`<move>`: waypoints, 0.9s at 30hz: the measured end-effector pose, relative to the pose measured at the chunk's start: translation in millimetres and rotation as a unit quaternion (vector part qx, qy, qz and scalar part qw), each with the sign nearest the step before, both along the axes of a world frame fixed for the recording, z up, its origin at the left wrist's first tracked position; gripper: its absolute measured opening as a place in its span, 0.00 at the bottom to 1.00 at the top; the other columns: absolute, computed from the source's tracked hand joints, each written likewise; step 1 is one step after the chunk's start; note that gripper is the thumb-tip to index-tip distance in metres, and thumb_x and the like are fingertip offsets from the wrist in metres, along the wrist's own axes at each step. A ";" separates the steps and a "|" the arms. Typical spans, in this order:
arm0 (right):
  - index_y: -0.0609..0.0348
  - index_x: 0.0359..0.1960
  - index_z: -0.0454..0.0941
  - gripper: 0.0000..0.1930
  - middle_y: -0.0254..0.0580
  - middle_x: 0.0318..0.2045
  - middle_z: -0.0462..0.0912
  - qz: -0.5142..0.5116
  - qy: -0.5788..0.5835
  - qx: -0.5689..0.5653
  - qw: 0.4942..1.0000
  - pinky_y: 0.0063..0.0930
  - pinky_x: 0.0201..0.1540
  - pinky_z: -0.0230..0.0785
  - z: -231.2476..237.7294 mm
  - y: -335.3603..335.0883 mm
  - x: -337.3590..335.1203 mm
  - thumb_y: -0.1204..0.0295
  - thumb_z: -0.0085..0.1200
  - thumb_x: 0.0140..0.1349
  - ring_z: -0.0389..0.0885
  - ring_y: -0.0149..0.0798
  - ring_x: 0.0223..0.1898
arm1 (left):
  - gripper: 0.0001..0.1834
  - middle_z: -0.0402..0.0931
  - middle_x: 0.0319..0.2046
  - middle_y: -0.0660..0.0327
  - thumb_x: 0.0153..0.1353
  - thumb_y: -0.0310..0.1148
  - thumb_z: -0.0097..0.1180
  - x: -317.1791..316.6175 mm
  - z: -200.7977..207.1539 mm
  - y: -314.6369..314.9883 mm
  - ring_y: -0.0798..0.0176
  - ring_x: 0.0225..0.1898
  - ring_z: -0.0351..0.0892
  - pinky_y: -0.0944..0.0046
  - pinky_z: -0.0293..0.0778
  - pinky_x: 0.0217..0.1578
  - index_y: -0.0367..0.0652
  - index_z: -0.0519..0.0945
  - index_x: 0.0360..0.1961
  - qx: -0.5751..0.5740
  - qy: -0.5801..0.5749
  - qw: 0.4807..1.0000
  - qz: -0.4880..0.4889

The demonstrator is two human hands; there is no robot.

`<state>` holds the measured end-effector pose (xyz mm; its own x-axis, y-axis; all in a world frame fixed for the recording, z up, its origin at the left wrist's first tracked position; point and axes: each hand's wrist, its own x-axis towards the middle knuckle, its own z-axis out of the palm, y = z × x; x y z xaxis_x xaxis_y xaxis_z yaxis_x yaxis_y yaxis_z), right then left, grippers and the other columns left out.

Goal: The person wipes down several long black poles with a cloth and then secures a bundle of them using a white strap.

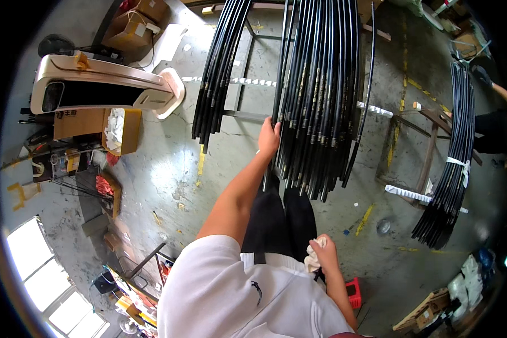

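Stretched out ahead, my left hand (269, 138) is closed around a long, thin black rod (279, 79) at the left edge of a wide row of similar black rods (321, 107). The rod's end sticks out below the hand. Close to my waist, my right hand (328, 256) is closed on a crumpled off-white cloth (311, 258). A smaller group of black rods (217, 73) lies left of the gap, on the same metal rack (245, 115). One rod (367, 96) lies a little apart on the right side.
At right, another bundle of black rods (456, 146), tied with white wrap, rests on a stand (428, 163); a person (493, 129) is beside it. At left are a tall white floor unit (107, 84) and a cardboard box (130, 132). A red stool (353, 293) stands behind my right arm.
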<state>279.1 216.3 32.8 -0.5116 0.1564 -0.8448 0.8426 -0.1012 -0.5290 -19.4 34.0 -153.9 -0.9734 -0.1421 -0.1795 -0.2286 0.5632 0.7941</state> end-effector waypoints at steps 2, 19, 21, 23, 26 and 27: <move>0.59 0.24 0.68 0.08 0.31 0.20 0.70 -0.022 -0.023 0.000 1.000 0.21 0.26 0.62 -1.4 -7.6 2.8 0.75 0.57 0.49 0.67 0.25 0.23 | 0.18 0.69 0.41 0.46 0.57 0.37 0.50 -7.8 -15.7 2.2 0.45 0.43 0.69 0.55 0.66 0.43 0.38 0.68 0.45 -0.033 0.010 0.999 -0.006; 0.62 0.50 0.66 0.21 0.41 0.42 0.76 -0.250 -0.037 -0.321 0.913 0.32 0.50 0.65 29.3 -67.6 -75.2 0.74 0.52 0.54 0.73 0.36 0.46 | 0.13 0.70 0.38 0.54 0.46 0.27 0.55 -40.8 -6.3 -101.7 0.50 0.44 0.67 0.55 0.63 0.46 0.42 0.73 0.36 -0.092 0.135 0.986 -0.025; 0.63 0.49 0.68 0.20 0.39 0.41 0.76 -0.154 -0.060 -0.327 0.931 0.31 0.51 0.64 23.4 -82.6 -69.1 0.73 0.53 0.53 0.73 0.36 0.45 | 0.11 0.71 0.37 0.55 0.45 0.25 0.54 -45.6 5.2 -154.7 0.51 0.43 0.68 0.55 0.64 0.45 0.42 0.73 0.34 -0.141 0.184 0.973 0.011; 0.64 0.45 0.72 0.16 0.37 0.40 0.77 0.006 -0.118 -0.289 0.950 0.26 0.50 0.62 -0.2 -94.1 -45.4 0.73 0.51 0.54 0.73 0.33 0.43 | 0.11 0.71 0.36 0.55 0.45 0.26 0.53 -46.8 -1.3 -213.5 0.51 0.41 0.69 0.55 0.64 0.43 0.42 0.73 0.34 -0.198 0.183 0.960 0.074; 0.65 0.45 0.72 0.16 0.39 0.41 0.77 0.161 -0.163 -0.241 0.943 0.23 0.48 0.62 7.5 -126.8 -64.7 0.74 0.43 0.55 0.73 0.33 0.43 | 0.15 0.73 0.38 0.54 0.47 0.33 0.53 -38.8 -33.8 -284.1 0.51 0.43 0.70 0.55 0.64 0.45 0.42 0.73 0.38 -0.273 0.046 0.944 0.179; 0.66 0.46 0.71 0.17 0.41 0.42 0.76 0.107 -0.174 -0.248 0.947 0.25 0.49 0.62 3.9 -129.1 -65.6 0.73 0.43 0.54 0.73 0.35 0.44 | 0.18 0.73 0.40 0.53 0.49 0.35 0.53 -35.6 -43.9 -304.4 0.50 0.44 0.70 0.55 0.65 0.46 0.41 0.72 0.41 -0.262 -0.013 0.947 0.186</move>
